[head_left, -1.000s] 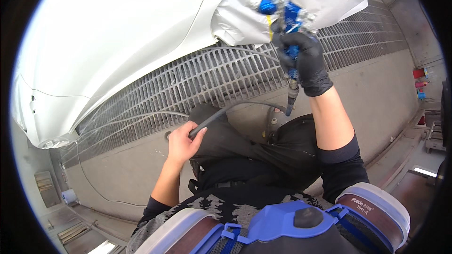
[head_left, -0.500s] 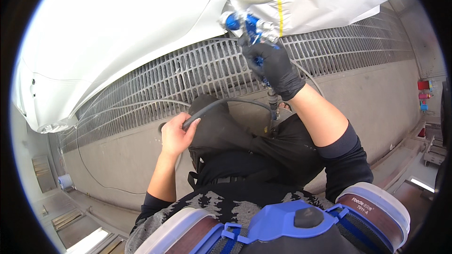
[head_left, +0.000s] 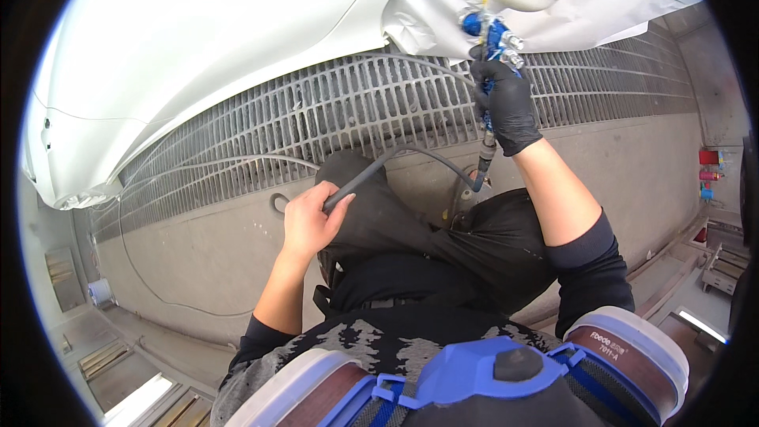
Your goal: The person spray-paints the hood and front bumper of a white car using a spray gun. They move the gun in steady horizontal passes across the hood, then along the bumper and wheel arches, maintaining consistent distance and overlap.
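Note:
My right hand [head_left: 510, 103], in a black glove, is closed around the grip of a blue and silver spray gun [head_left: 494, 38]. The gun is up against the view of white masking paper [head_left: 431, 0] on a white car body [head_left: 213, 24]; whether it touches cannot be told. From the bottom of its grip a grey air hose [head_left: 419, 152] loops across my lap. My bare left hand [head_left: 312, 217] is wrapped round that hose, left of my knee. The wheel opening behind the gun is covered by the paper.
A metal floor grating [head_left: 332, 103] runs along below the car body. Thin hose [head_left: 142, 269] curves over the grey floor [head_left: 198, 245] at the left. Red and blue items [head_left: 709, 166] stand by the right wall. A respirator [head_left: 490, 372] fills the lower edge.
My right hand and the spray gun have moved right along the car body. My left hand has shifted slightly right with the hose still in it.

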The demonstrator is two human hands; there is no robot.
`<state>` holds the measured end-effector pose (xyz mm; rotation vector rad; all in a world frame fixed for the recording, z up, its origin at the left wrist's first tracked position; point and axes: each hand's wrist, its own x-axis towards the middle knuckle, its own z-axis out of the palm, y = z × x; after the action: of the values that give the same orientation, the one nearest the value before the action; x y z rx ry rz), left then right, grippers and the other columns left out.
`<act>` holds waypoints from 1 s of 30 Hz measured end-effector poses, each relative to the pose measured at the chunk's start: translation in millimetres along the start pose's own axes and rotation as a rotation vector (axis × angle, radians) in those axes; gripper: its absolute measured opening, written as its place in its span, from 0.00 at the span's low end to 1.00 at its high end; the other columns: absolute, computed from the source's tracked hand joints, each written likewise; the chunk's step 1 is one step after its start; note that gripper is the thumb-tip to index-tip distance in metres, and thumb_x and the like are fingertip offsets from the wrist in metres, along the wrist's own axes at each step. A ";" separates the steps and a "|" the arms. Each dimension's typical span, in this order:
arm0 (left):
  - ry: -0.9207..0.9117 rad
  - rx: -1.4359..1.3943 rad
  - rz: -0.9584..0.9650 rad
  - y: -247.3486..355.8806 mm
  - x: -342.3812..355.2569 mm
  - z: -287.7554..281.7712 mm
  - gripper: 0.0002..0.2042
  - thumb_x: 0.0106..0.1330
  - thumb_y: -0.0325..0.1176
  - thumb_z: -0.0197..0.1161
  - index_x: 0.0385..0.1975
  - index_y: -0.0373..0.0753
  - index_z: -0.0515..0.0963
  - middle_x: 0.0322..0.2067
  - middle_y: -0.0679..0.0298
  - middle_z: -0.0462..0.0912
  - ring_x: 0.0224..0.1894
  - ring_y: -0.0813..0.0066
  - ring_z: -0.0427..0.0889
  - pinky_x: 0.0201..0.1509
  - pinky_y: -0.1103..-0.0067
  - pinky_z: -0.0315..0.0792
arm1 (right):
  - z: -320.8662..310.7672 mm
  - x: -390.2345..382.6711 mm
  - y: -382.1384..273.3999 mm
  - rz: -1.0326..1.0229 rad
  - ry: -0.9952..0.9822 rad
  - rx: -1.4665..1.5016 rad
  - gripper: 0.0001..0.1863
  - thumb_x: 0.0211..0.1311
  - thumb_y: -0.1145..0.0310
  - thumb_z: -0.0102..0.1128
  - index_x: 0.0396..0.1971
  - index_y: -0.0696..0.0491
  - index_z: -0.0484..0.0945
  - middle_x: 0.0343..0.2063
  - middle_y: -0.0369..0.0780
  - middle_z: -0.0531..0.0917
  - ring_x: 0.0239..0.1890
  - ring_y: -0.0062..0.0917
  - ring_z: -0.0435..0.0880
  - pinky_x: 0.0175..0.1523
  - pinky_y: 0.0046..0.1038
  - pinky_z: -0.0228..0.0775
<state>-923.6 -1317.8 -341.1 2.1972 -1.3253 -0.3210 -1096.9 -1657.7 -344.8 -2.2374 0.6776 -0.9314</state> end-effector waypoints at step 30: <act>0.216 -0.029 -0.087 -3.2 -38.9 -14.9 0.09 0.59 0.33 0.76 0.26 0.39 0.81 0.19 0.61 0.79 0.21 0.61 0.79 0.26 0.71 0.71 | 138.5 1.6 -10.4 0.152 -0.566 0.534 0.10 0.53 0.76 0.66 0.37 0.51 0.84 0.36 0.41 0.86 0.42 0.40 0.81 0.51 0.39 0.75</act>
<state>-933.2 -1277.9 -333.6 2.1992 -1.1047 -0.1299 -989.3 -1604.6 -414.8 -1.8047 0.2850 -0.3144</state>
